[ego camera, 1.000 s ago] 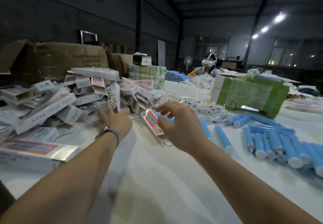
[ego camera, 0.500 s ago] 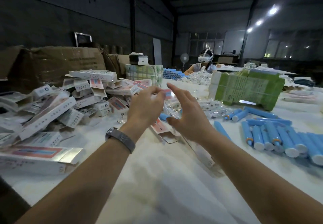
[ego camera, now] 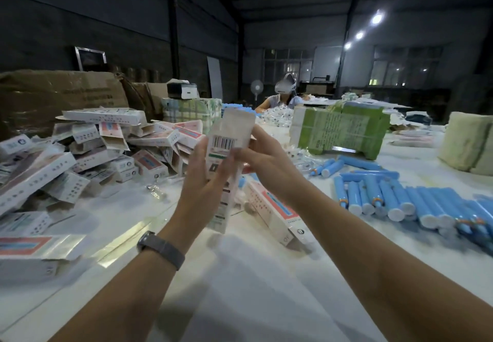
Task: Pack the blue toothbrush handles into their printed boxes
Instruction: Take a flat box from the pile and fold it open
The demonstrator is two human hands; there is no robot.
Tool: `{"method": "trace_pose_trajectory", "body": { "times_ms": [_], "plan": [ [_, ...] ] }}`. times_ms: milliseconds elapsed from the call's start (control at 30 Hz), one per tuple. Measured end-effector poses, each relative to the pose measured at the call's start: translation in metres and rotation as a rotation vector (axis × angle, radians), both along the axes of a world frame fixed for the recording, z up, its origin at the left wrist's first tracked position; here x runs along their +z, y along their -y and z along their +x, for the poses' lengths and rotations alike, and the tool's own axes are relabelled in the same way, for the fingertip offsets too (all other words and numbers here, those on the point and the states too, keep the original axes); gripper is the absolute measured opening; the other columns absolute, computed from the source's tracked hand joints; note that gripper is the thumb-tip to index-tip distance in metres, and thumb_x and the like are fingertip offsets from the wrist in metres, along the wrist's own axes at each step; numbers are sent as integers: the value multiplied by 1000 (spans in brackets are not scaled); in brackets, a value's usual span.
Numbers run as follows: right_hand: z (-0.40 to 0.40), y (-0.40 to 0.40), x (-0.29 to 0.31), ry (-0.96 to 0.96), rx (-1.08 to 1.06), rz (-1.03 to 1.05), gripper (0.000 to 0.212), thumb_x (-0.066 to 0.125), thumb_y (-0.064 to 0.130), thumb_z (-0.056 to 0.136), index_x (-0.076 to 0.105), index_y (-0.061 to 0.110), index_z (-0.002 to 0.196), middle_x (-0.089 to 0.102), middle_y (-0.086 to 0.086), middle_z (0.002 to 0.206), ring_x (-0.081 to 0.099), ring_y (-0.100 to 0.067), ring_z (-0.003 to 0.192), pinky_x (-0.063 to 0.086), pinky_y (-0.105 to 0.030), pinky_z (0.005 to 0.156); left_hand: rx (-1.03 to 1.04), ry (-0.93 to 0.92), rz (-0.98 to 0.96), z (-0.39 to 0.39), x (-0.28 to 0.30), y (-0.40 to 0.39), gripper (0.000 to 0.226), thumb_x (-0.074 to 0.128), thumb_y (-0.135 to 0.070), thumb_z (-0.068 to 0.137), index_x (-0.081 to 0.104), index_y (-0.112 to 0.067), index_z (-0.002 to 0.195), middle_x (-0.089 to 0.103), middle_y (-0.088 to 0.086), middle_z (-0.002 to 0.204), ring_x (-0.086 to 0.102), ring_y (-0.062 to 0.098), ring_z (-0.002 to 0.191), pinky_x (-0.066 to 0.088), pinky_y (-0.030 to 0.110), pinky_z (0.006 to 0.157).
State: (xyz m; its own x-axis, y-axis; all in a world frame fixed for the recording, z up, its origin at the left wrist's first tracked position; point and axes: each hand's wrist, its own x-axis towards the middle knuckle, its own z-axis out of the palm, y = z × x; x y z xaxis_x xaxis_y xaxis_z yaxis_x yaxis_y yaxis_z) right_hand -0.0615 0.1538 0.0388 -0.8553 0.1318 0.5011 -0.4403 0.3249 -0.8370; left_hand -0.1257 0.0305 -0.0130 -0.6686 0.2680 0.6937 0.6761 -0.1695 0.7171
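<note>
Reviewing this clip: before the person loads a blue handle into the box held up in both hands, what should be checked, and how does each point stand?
1. Box held: ok, left hand and right hand both grip the printed box.
2. Box raised off the table: ok.
3. Top end open: cannot tell, its flap stands up but the mouth is hidden.
4. Box still empty: cannot tell.
5. Blue handles within view on the right: ok.
6. Hand free to take a handle: not ok, both are occupied.
</note>
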Motion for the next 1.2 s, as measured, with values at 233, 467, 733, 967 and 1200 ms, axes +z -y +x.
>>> {"method": "trace_pose_trajectory", "body": {
  "times_ms": [233, 467, 733, 967, 1200],
  "plan": [
    [-3, -34, 2, 18, -174, 228, 47, 41, 24, 95, 50, 17, 140, 65, 4, 123, 62, -7, 95, 53, -27, 81, -34, 132, -13, -4, -12, -1, 21, 58, -18, 100, 53, -26, 118, 69, -14, 104, 69, 6, 94, 59, 23, 68],
    [-14, -115, -53, 658, -797, 825, 41, 59, 30, 90, 55, 23, 130, 59, -7, 130, 55, -28, 115, 50, -38, 85, -38, 177, 69, 0, -9, -2, 37, 72, -13, 89, 40, -28, 103, 70, -1, 111, 71, 10, 96, 58, 20, 69],
    [-14, -132, -64, 663, -859, 572, 41, 58, 14, 83, 58, 19, 124, 58, -8, 101, 56, -27, 95, 48, -33, 76, 96, 37, 73, 0, -12, -1, 43, 74, -19, 87, 36, -34, 103, 64, -10, 110, 67, -1, 96, 55, 14, 68],
    [-9, -70, -1, 40, -414, -323, 75, 64, -4, 87, 32, 29, 146, 62, -8, 105, 67, -20, 86, 56, -41, 76, 235, -57, 11, -4, -10, 6, 55, 79, -20, 83, 32, -43, 100, 59, -19, 111, 64, -5, 98, 55, 12, 69],
    [13, -2, 43, -268, 53, -436, 111, 54, -25, 78, 18, 54, 146, 42, -20, 141, 65, -36, 108, 60, -42, 76, 361, -193, -96, -1, -10, 6, 58, 82, -24, 81, 32, -33, 109, 58, -4, 118, 63, 26, 102, 62, 40, 73]
  ]
}}
